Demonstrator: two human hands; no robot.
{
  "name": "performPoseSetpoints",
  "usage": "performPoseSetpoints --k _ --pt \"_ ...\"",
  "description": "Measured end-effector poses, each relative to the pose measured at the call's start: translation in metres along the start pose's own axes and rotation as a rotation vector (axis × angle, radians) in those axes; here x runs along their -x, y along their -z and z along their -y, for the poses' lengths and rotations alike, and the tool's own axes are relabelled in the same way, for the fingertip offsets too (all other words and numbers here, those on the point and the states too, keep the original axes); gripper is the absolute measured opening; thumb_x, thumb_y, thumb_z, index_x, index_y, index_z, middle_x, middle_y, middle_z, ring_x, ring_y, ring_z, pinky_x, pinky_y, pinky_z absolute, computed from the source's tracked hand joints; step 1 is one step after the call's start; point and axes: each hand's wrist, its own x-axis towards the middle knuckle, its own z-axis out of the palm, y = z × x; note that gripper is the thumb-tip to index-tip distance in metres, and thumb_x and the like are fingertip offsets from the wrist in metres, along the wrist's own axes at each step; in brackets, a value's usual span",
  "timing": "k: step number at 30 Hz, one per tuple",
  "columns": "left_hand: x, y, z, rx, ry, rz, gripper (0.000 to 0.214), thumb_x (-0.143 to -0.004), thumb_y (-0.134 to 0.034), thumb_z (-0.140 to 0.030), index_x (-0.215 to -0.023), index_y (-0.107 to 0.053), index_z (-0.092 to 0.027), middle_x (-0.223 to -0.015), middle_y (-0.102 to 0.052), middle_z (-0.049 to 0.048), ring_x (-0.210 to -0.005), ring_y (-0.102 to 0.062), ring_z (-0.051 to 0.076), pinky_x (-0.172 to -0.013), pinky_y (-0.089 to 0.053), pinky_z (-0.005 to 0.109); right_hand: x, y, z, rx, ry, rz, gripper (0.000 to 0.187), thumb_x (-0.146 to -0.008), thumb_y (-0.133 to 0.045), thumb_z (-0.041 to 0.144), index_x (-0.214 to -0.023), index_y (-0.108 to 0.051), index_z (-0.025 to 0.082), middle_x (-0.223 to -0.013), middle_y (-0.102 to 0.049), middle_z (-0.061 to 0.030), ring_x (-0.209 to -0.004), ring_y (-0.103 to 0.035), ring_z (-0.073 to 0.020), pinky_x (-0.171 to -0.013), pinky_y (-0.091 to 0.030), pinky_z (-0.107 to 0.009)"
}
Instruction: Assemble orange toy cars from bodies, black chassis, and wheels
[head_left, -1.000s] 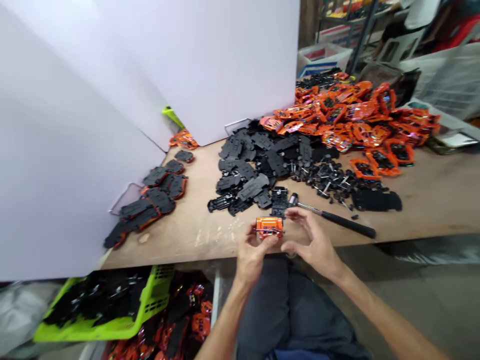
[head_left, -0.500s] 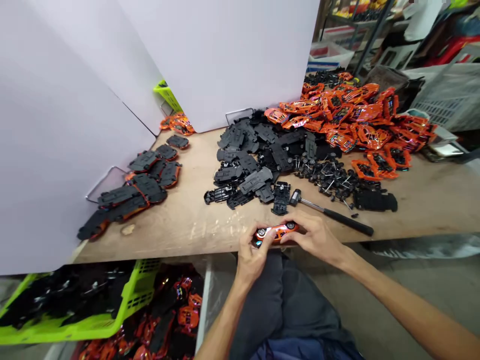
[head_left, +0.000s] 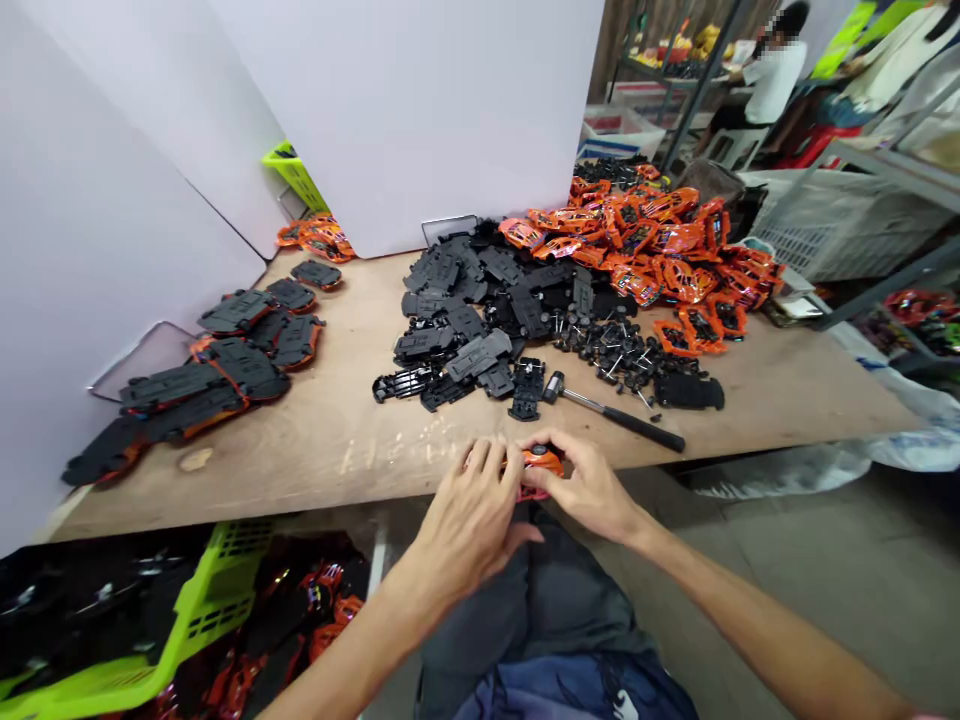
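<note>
Both my hands hold a small orange toy car [head_left: 541, 462] at the near edge of the wooden table [head_left: 330, 440], over my lap. My left hand [head_left: 472, 510] covers the car's left end with fingers curled over it. My right hand [head_left: 592, 485] grips its right end. Just beyond them lie a small hammer [head_left: 611, 415] with a black handle and a pile of black chassis plates [head_left: 465, 320]. Most of the car is hidden by my fingers.
Orange car bodies [head_left: 660, 250] are heaped at the back right, loose wheels on axles [head_left: 615, 350] in front of them. Assembled cars lie upside down [head_left: 210, 370] at the left by white boards [head_left: 112, 220]. A green basket [head_left: 142, 640] sits under the table. A person [head_left: 772, 70] sits far back.
The car has been turned from showing its underside to lying low at the table edge, and my left hand has closed over it. The view has swung slightly right.
</note>
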Motion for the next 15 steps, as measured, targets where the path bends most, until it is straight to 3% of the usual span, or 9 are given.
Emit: performPoseSetpoints --k 3,5,7,9,12,15 --pt "0.013 -0.019 0.007 0.03 0.141 -0.099 0.036 -0.064 -0.08 -0.014 -0.096 -0.065 -0.024 -0.091 -0.058 0.0075 -0.109 -0.055 0.037 -0.099 -0.041 0.043 -0.001 0.02 0.007 0.003 -0.018 0.091 0.028 -0.099 -0.066 0.043 -0.119 -0.07 0.023 -0.111 -0.075 -0.005 -0.101 -0.071 -0.0227 -0.089 -0.057 -0.034" --pt "0.021 -0.028 0.013 0.193 0.311 -0.044 0.03 -0.067 -0.075 -0.017 -0.094 -0.063 -0.023 -0.083 -0.056 0.0031 -0.089 -0.056 0.027 -0.083 -0.044 0.036 -0.008 0.044 -0.002 0.205 0.038 -0.003 0.032 -0.101 -0.063 0.045 -0.122 -0.069 0.023 -0.116 -0.072 -0.0085 -0.103 -0.068 -0.0245 -0.088 -0.057 -0.037" --pt "0.024 -0.034 0.018 0.59 0.53 0.104 0.027 -0.069 -0.069 -0.02 -0.094 -0.061 -0.019 -0.077 -0.051 0.0001 -0.072 -0.05 0.018 -0.071 -0.041 0.03 -0.018 0.069 -0.02 0.562 0.116 -0.163 0.031 -0.099 -0.065 0.044 -0.118 -0.069 0.02 -0.121 -0.068 -0.0145 -0.11 -0.063 -0.0301 -0.092 -0.054 -0.044" --pt "0.025 -0.037 0.024 1.088 0.733 0.239 0.029 -0.067 -0.066 -0.022 -0.094 -0.06 -0.013 -0.072 -0.044 -0.0024 -0.063 -0.044 0.013 -0.064 -0.039 0.026 -0.026 0.088 -0.039 0.883 0.172 -0.184 0.024 -0.099 -0.065 0.039 -0.108 -0.07 0.017 -0.12 -0.066 -0.0188 -0.113 -0.06 -0.0348 -0.095 -0.051 -0.049" --pt "0.022 -0.039 0.039 1.558 0.901 0.214 0.034 -0.065 -0.065 -0.018 -0.096 -0.058 -0.009 -0.073 -0.044 -0.0022 -0.064 -0.049 0.011 -0.069 -0.047 0.025 -0.027 0.101 -0.051 1.019 0.195 -0.086 0.021 -0.105 -0.052 0.031 -0.101 -0.067 0.016 -0.107 -0.069 -0.0183 -0.1 -0.065 -0.0329 -0.086 -0.053 -0.046" --pt "0.022 -0.04 0.054 1.653 0.937 0.09 0.039 -0.064 -0.061 -0.013 -0.103 -0.057 -0.009 -0.079 -0.053 0.0031 -0.072 -0.058 0.015 -0.082 -0.055 0.031 -0.016 0.096 -0.037 0.836 0.174 -0.084 0.024 -0.107 -0.049 0.033 -0.119 -0.063 0.018 -0.099 -0.073 -0.012 -0.083 -0.07 -0.0274 -0.073 -0.055 -0.037"
